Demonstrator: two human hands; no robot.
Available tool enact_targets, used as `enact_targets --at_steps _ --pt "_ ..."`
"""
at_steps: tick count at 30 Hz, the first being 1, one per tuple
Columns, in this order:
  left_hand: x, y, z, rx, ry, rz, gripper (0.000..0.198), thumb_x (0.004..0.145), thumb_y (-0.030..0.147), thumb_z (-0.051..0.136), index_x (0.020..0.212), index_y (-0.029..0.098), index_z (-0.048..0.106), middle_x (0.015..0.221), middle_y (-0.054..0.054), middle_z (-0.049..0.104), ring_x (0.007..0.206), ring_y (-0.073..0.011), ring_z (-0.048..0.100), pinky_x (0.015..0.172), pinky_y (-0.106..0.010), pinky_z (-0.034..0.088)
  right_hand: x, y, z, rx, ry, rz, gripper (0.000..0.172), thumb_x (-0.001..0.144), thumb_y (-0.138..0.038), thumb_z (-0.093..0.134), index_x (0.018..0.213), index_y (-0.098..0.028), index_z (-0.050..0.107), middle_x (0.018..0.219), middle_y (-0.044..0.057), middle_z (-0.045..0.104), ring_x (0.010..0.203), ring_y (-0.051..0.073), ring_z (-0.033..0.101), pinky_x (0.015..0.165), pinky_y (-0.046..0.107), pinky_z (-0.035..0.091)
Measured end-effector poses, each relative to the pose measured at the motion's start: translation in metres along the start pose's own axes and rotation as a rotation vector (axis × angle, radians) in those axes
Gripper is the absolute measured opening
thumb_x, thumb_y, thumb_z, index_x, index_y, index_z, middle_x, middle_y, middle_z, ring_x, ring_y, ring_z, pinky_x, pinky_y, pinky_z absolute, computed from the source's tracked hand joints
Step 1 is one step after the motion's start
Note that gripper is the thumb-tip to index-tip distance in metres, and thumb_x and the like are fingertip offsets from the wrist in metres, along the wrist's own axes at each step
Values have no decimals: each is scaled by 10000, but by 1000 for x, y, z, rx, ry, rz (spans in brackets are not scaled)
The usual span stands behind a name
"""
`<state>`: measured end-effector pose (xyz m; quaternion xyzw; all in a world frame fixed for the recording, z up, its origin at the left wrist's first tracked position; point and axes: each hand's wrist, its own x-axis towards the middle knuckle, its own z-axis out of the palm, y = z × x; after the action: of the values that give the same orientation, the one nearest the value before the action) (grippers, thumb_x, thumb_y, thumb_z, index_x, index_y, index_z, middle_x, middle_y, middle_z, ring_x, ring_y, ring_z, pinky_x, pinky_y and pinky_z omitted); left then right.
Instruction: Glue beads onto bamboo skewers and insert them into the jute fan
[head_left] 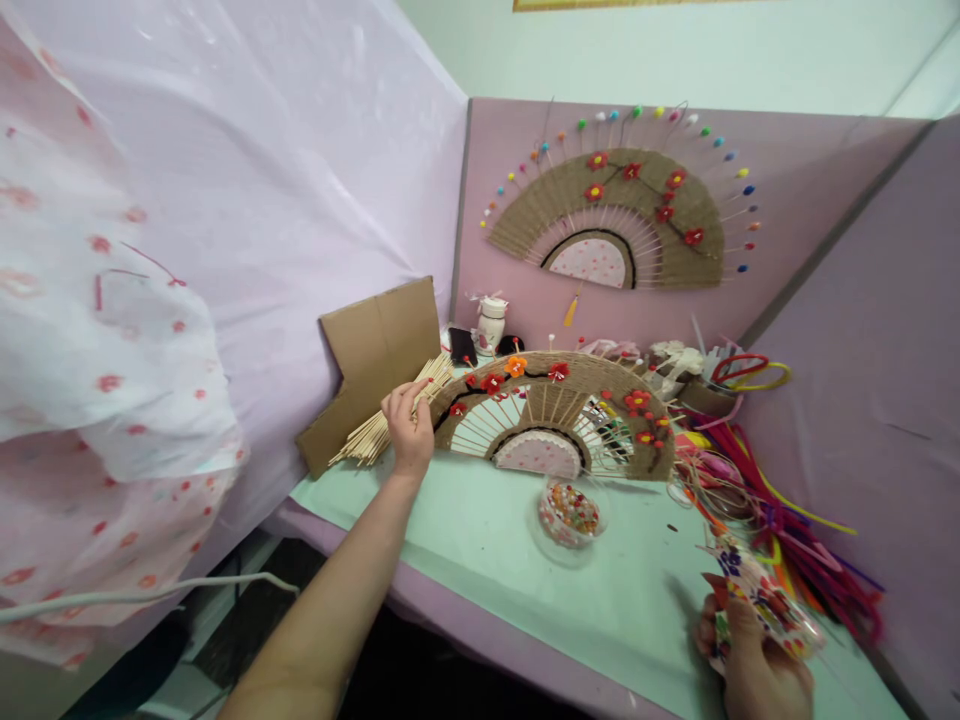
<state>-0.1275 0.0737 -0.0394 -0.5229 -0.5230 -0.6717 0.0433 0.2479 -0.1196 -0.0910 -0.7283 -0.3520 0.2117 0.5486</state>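
A handmade half-round fan, woven in brown twine with red and orange flowers, stands upright on the table. At its left end my left hand has its fingers curled in against the fan's edge, a small red bead showing by the fingertips. Behind that hand lies a bundle of thin wooden sticks. My right hand, low at the right, is closed around a clear plastic packet of colourful pieces. A clear round tub of mixed beads stands in front of the fan.
Cut cardboard leans at the left wall. A white jar stands behind the fan. Coloured pipe cleaners and twine are piled at right, near a holder with scissors. Another fan hangs on the pink back panel.
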Motion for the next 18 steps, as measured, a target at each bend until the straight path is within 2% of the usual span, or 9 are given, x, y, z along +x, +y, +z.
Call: enact_targets --at_steps 10,18 --pt "0 -1 0 5 0 1 305 914 226 458 1088 191 706 1054 -89 658 1055 -224 536 973 -366 417 -2 -3 1 10 12 -24 685 793 -791 506 964 -138 625 664 -3 554 550 146 500 503 294 420" --pt "0 2 -2 33 -11 -13 312 915 226 445 1093 206 701 1064 -86 654 1069 -227 538 982 -373 421 -3 -6 -1 -38 2 -28 689 801 -801 487 953 -143 626 656 -3 562 563 160 517 552 316 434"
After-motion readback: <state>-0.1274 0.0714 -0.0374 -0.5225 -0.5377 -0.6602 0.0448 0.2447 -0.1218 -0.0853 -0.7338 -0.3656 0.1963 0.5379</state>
